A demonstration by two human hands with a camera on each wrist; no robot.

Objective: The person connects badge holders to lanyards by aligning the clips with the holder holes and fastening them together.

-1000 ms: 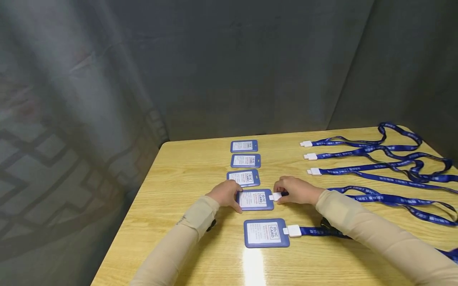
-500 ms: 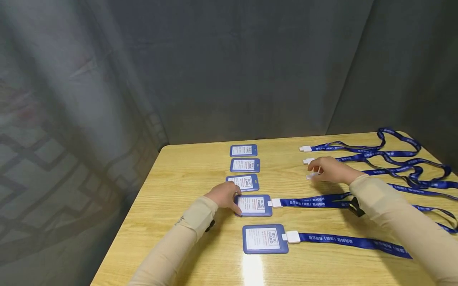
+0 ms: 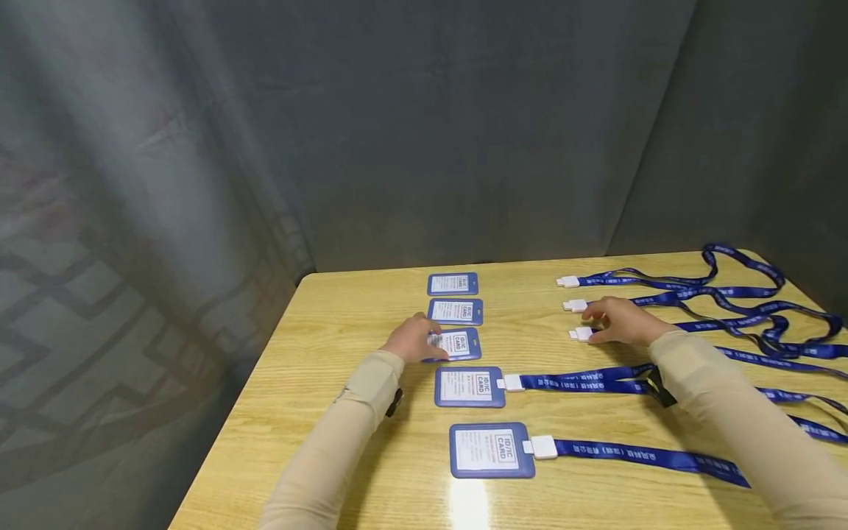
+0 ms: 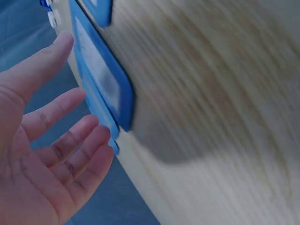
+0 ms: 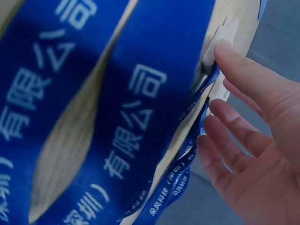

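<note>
My left hand (image 3: pixel 408 340) is at the left end of the third blue ID card holder (image 3: pixel 465 344), covering part of it. In the left wrist view its fingers are spread and relaxed beside the holders, with nothing between them. My right hand (image 3: pixel 623 322) is over the third blue lanyard, its thumb right at the white clip (image 3: pixel 581 335). The right wrist view shows that hand's other fingers loosely bent and apart. Nearer to me lie two card holders joined to lanyards: the middle holder (image 3: pixel 469 387) and the front holder (image 3: pixel 492 450).
Two more card holders lie farther back, the rear one (image 3: pixel 453 283) and one in front of it (image 3: pixel 455 311). Two white clips, the rear clip (image 3: pixel 567 281) and its neighbour (image 3: pixel 575 305), end lanyards that tangle at right. A grey curtain (image 3: pixel 464 132) hangs behind the wooden table (image 3: pixel 298 412).
My right hand let go of the joined clip and moved right and back to the third lanyard's clip. The left hand released the middle holder and moved back to the third one.
</note>
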